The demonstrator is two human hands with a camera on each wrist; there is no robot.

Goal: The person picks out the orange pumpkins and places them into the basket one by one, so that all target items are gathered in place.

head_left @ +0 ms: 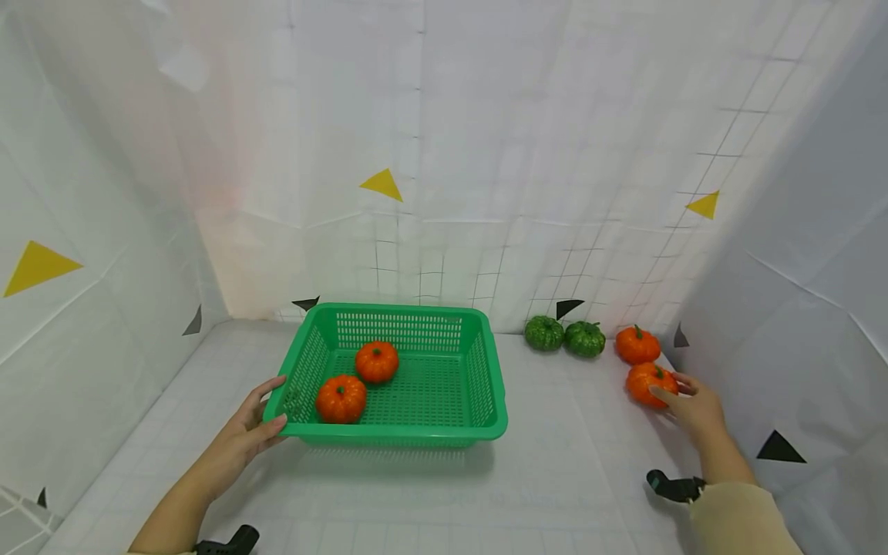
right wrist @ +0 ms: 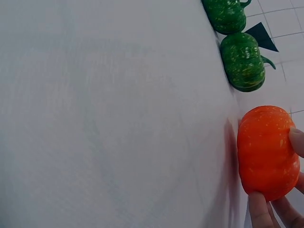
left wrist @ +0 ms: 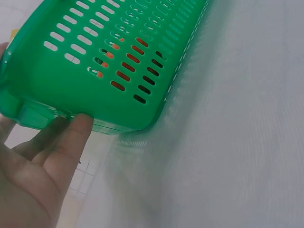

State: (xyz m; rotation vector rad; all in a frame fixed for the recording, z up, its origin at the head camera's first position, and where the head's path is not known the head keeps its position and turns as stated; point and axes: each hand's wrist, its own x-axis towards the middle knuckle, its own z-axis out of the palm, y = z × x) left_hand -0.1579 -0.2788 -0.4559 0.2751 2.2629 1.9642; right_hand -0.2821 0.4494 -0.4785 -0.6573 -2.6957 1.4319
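A green plastic basket [head_left: 388, 432] stands left of centre, two orange pumpkins [head_left: 377, 362] inside its left half. At its front left corner my left hand [head_left: 253, 424] grips the rim; in the left wrist view the fingers [left wrist: 71, 147] touch the slotted basket wall [left wrist: 52, 90]. On the far right my right hand [head_left: 697, 412] holds a small orange pumpkin [head_left: 648, 385] between thumb and fingers. The right wrist view has this pumpkin [right wrist: 266, 152] at its right edge, with fingertips [right wrist: 259, 209] along one side. Another orange pumpkin [head_left: 637, 344] sits just behind it.
Two green pumpkins [head_left: 544, 333] stand side by side against the back wall, between the basket and the orange pumpkins. White sheeting with yellow triangles [head_left: 704, 205] and black triangles [head_left: 780, 447] forms walls behind and on both sides. White grid-lined sheeting [head_left: 555, 493] covers the table.
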